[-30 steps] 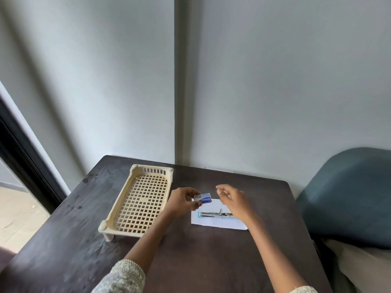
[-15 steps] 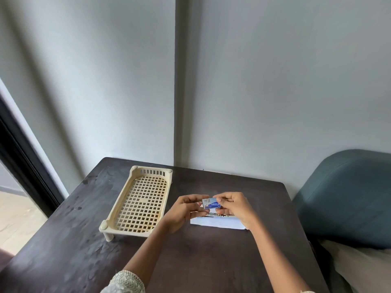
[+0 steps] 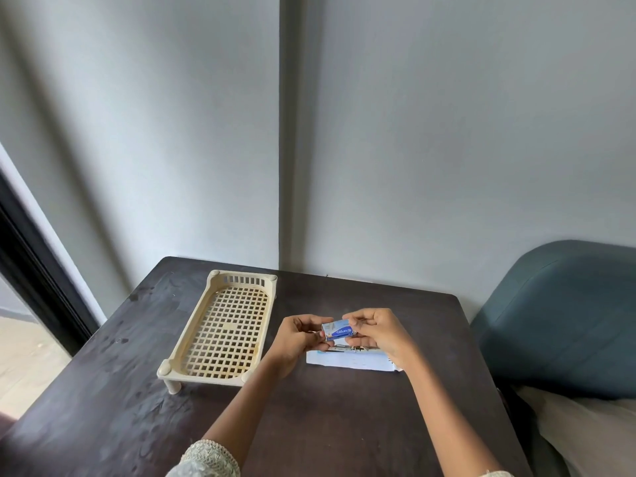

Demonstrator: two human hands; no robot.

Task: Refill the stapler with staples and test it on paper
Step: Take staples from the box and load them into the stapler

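A small blue and white staple box [image 3: 338, 330] is held a little above the table between both hands. My left hand [image 3: 300, 335] grips its left end and my right hand [image 3: 377, 330] pinches its right end. Below them a white sheet of paper [image 3: 347, 360] lies flat on the dark table [image 3: 327, 425]. On the paper lies the stapler [image 3: 341, 348], a thin metal shape mostly hidden behind my hands.
A cream plastic lattice tray [image 3: 225, 328] on short legs stands to the left of my hands, nothing in it. A teal cushioned chair [image 3: 564, 318] sits just past the table's right edge. The grey wall rises behind the table's far edge.
My right hand has come in from beside the box and taken hold of its right end. Both hands now hold the box, slightly closer to me.
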